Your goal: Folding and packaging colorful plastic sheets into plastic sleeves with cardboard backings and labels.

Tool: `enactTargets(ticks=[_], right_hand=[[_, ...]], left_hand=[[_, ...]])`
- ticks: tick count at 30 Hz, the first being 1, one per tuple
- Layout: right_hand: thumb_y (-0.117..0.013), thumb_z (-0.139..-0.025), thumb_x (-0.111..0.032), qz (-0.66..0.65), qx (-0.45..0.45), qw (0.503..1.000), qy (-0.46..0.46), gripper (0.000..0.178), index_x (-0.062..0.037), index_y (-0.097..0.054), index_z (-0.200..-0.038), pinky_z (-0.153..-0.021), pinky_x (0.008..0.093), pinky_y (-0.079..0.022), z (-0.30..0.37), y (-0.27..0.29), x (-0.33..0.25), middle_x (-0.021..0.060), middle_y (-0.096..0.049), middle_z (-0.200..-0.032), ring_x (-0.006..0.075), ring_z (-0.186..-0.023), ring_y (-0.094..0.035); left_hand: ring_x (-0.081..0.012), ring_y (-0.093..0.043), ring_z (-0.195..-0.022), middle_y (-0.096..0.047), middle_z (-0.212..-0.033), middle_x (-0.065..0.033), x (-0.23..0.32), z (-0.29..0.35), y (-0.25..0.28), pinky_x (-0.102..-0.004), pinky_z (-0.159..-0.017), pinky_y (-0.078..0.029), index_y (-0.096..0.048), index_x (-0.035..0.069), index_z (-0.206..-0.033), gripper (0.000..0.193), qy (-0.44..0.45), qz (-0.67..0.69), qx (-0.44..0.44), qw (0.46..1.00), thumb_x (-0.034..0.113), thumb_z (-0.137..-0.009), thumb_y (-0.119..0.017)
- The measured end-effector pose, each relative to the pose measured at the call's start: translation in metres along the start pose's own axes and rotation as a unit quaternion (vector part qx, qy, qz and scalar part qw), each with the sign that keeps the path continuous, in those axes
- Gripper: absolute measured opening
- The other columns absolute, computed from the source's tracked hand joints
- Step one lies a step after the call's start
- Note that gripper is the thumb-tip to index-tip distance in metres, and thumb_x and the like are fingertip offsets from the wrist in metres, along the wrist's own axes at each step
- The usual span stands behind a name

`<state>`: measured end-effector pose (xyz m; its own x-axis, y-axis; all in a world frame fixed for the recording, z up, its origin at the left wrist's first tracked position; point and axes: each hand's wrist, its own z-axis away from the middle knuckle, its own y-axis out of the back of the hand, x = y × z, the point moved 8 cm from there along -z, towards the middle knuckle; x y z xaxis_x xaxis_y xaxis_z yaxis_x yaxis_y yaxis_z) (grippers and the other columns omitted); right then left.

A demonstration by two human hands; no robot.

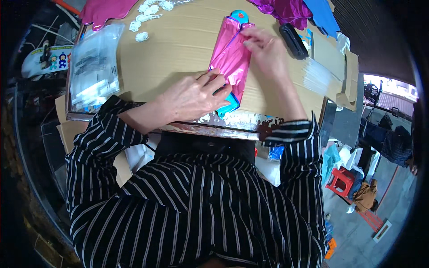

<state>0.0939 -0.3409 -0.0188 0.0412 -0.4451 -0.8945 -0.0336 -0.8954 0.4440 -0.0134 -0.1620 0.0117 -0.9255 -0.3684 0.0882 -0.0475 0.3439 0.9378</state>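
Note:
A long folded piece of shiny pink foil, perhaps a deflated foil balloon, lies nearly upright in view on the cardboard-covered table. Dark purple-blue lines run along its edges, and teal parts show at both ends, the far one rounded with a small orange-red mark. My left hand rests across its near part, fingers bent and closed on the foil. At the far right edge, my right hand has its thumb and fingertips drawn together on the foil's border. Part of the near end is hidden under my left fingers.
Clear plastic bags lie at the left, and bundles of white string at the back. Right of the foil are a black oblong object and thin clear strips. More pink, purple and blue foil lies along the far edge.

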Motion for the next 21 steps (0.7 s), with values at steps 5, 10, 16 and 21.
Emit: enactTargets(ticks=[5, 10, 16, 21], right_hand=[[-0.071, -0.084, 0.005, 0.036, 0.048, 0.998, -0.014, 0.022, 0.0009, -0.077, -0.105, -0.075, 0.0271, -0.057, -0.045, 0.035, 0.021, 0.0054, -0.077, -0.09, 0.0121, -0.078, -0.07], [-0.073, -0.087, 0.001, 0.215, 0.114, 0.967, 0.073, 0.017, -0.0004, -0.077, -0.104, -0.076, 0.0273, -0.057, -0.044, 0.036, -0.025, 0.0065, -0.076, -0.089, 0.0116, -0.078, -0.069], [-0.073, -0.093, -0.006, -0.112, -0.088, 0.988, 0.053, 0.009, 0.0022, -0.074, -0.097, -0.08, 0.0295, -0.055, 0.019, -0.056, -0.038, 0.0092, -0.073, -0.091, 0.013, -0.086, -0.068], [-0.072, -0.094, -0.009, 0.048, 0.008, 0.996, 0.081, 0.012, 0.0022, -0.075, -0.098, -0.074, 0.0296, -0.055, -0.03, -0.031, -0.019, 0.0084, -0.075, -0.093, 0.012, -0.081, -0.068]], left_hand=[[-0.0286, -0.071, -0.101, -0.064, -0.11, -0.0141, 0.0, -0.003, 0.004, -0.0349, -0.088, -0.062, -0.066, 0.001, -0.114, 0.042, -0.01, 0.026, 0.03, 0.999, 0.04, -0.098, -0.063], [-0.0271, -0.069, -0.108, -0.064, -0.117, -0.0126, -0.004, 0.001, -0.002, -0.0327, -0.085, -0.062, -0.067, 0.006, -0.122, 0.048, 0.006, 0.021, 0.007, 1.0, 0.044, -0.094, -0.069], [-0.0272, -0.068, -0.111, -0.064, -0.117, -0.0125, -0.005, 0.007, -0.004, -0.0332, -0.087, -0.061, -0.067, 0.006, -0.123, 0.051, 0.022, 0.01, -0.003, 1.0, 0.046, -0.093, -0.068], [-0.0274, -0.067, -0.111, -0.063, -0.119, -0.012, 0.0, 0.002, -0.001, -0.0335, -0.088, -0.061, -0.066, 0.006, -0.123, 0.051, 0.01, 0.024, 0.008, 1.0, 0.046, -0.092, -0.069]])
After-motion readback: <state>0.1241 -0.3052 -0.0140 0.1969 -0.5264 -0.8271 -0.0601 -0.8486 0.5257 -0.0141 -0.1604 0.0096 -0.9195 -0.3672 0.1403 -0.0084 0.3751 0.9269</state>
